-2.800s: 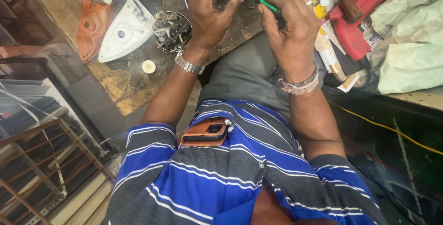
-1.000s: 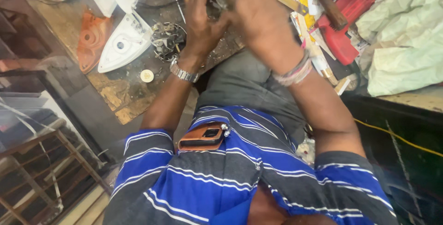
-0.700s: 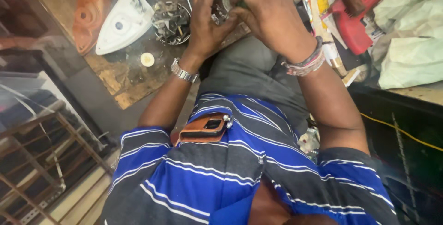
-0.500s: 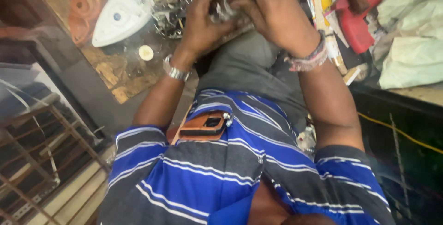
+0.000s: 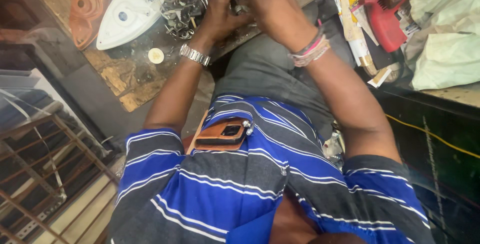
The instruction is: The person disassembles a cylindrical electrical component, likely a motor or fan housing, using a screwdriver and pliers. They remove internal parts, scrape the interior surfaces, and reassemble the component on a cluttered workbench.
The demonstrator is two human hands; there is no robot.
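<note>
While bent over the table (image 5: 125, 79), both hands (image 5: 250, 4) pressed together at twelve o'clock — left hand (image 5: 225, 6), right hand (image 5: 277, 9) — closed round a small metal part (image 5: 239, 10), mostly hidden. Iron shell (image 5: 127, 11) at ten o'clock apart, open — reassembly seemingly left.

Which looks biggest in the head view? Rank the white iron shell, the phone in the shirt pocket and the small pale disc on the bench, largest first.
1. white iron shell
2. phone, though it sits nearer the camera and partly inside the pocket, so its true rank against the shell is unsure
3. pale disc, clearly smallest
</note>
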